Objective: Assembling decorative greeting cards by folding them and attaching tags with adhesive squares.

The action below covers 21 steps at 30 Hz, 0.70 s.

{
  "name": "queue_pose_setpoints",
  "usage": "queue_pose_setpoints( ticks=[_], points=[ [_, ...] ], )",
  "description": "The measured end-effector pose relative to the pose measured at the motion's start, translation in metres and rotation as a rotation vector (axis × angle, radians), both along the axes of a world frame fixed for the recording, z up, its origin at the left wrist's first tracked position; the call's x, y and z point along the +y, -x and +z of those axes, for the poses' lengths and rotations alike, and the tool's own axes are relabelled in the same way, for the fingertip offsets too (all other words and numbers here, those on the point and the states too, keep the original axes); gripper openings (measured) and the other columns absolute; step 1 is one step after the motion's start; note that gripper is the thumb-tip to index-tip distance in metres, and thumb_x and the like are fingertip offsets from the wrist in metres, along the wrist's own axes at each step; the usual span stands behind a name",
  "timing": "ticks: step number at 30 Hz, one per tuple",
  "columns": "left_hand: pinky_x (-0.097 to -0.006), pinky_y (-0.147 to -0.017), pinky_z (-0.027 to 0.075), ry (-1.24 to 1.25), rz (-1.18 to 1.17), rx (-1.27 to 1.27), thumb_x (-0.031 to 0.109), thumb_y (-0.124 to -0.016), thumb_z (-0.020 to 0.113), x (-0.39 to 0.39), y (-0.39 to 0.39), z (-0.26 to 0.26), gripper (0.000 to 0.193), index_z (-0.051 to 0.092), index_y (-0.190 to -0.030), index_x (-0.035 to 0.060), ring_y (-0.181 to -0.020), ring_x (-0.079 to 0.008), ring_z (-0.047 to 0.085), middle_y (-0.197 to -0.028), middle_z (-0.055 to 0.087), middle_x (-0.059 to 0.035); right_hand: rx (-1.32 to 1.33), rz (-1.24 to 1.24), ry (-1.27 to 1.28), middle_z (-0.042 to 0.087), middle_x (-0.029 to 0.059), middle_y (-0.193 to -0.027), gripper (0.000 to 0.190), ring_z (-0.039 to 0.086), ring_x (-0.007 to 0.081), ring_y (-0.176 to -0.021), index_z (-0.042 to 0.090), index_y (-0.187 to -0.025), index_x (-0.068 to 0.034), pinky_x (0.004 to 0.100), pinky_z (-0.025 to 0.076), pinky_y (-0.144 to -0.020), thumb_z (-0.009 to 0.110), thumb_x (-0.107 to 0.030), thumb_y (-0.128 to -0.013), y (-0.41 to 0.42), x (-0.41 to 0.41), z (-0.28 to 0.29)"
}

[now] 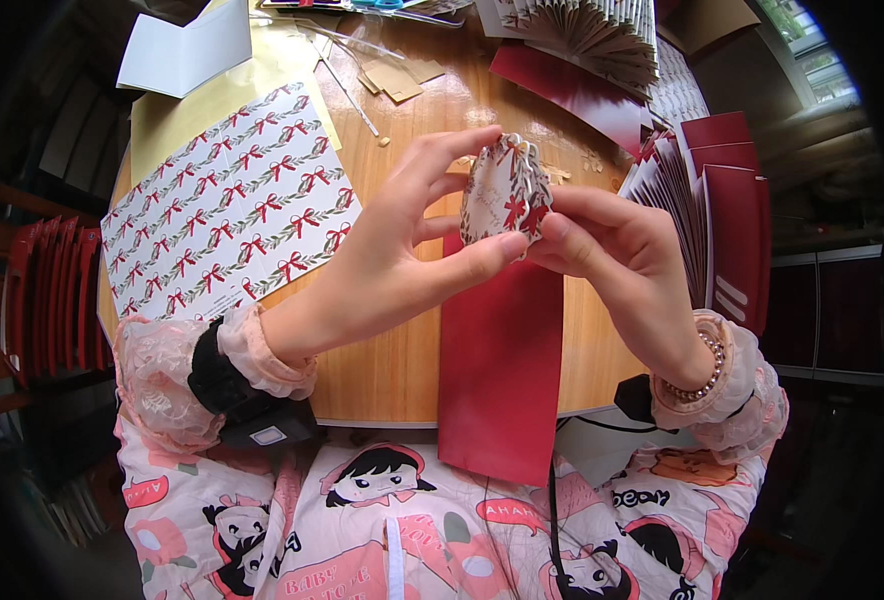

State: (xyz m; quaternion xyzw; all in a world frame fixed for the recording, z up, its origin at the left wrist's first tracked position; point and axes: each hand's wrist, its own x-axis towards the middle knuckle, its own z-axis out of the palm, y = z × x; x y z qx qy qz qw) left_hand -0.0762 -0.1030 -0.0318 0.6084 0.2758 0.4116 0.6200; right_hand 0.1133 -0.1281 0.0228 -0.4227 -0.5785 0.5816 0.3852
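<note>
Both hands hold a small stack of die-cut paper tags (498, 191) printed with red bows and leaves, above the table. My left hand (404, 225) grips the stack's top and lower edge between fingers and thumb. My right hand (614, 247) pinches its lower right side. Under the hands lies a long dark red card strip (498, 360), whose near end reaches past the table edge over the patterned clothing. To the left, a white sheet with rows of wreath garlands and red bows (224, 202) rests partly on yellow paper (157, 135).
A folded white card (187, 49) stands at the back left. Kraft paper scraps (397, 79) and a thin white stick (348, 94) lie behind my hands. Pleated paper pieces (599, 37) are at the back right, with red folders (734, 240) nearer. More red folders (52, 292) stand beyond the table's left side.
</note>
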Motion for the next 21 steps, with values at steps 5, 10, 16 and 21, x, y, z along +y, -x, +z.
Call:
queue_pose_setpoints(
  ticks=[5, 10, 16, 21],
  points=[
    [-0.0371, -0.09, 0.048, -0.08, 0.135, 0.017, 0.023, -0.082, 0.068, 0.001, 0.0, -0.005, 0.065, 0.035, -0.135, 0.0029, -0.116, -0.0269, 0.047, -0.127, 0.039, -0.0153, -0.078, -0.049, 0.069, 0.064, 0.0087, -0.096, 0.022, 0.063, 0.012, -0.086, 0.057, -0.106, 0.009, 0.0246, 0.052, -0.078, 0.051, -0.009, -0.094, -0.004, 0.009, -0.001],
    [-0.0358, -0.086, 0.048, -0.276, 0.295, 0.116, 0.021, -0.078, 0.068, -0.001, 0.003, -0.001, 0.068, 0.036, -0.134, 0.0019, -0.111, -0.0255, 0.048, -0.127, 0.04, -0.0149, -0.171, -0.129, 0.15, 0.064, 0.0084, -0.095, 0.024, 0.067, 0.0147, -0.082, 0.056, -0.109, 0.005, 0.0248, 0.055, -0.074, 0.051, -0.013, -0.094, -0.012, 0.016, -0.003],
    [-0.0338, -0.086, 0.046, -0.688, 0.266, 0.075, 0.029, -0.079, 0.068, 0.003, 0.01, 0.004, 0.073, 0.032, -0.137, 0.0023, -0.111, -0.0214, 0.048, -0.129, 0.038, -0.0135, -0.171, -0.19, 0.188, 0.064, 0.0079, -0.093, 0.024, 0.068, 0.0152, -0.079, 0.054, -0.108, 0.005, 0.023, 0.055, -0.07, 0.052, -0.015, -0.094, -0.018, 0.027, -0.007],
    [-0.0378, -0.083, 0.048, -0.746, -0.431, 0.153, 0.037, -0.07, 0.073, -0.024, 0.004, 0.014, 0.078, 0.04, -0.131, 0.0016, -0.096, -0.0318, 0.054, -0.116, 0.041, -0.0175, -0.066, -0.132, 0.33, 0.064, 0.0086, -0.098, 0.024, 0.066, 0.0141, -0.08, 0.055, -0.11, 0.004, 0.0253, 0.056, -0.071, 0.054, -0.014, -0.093, -0.013, 0.03, -0.01]
  ],
)
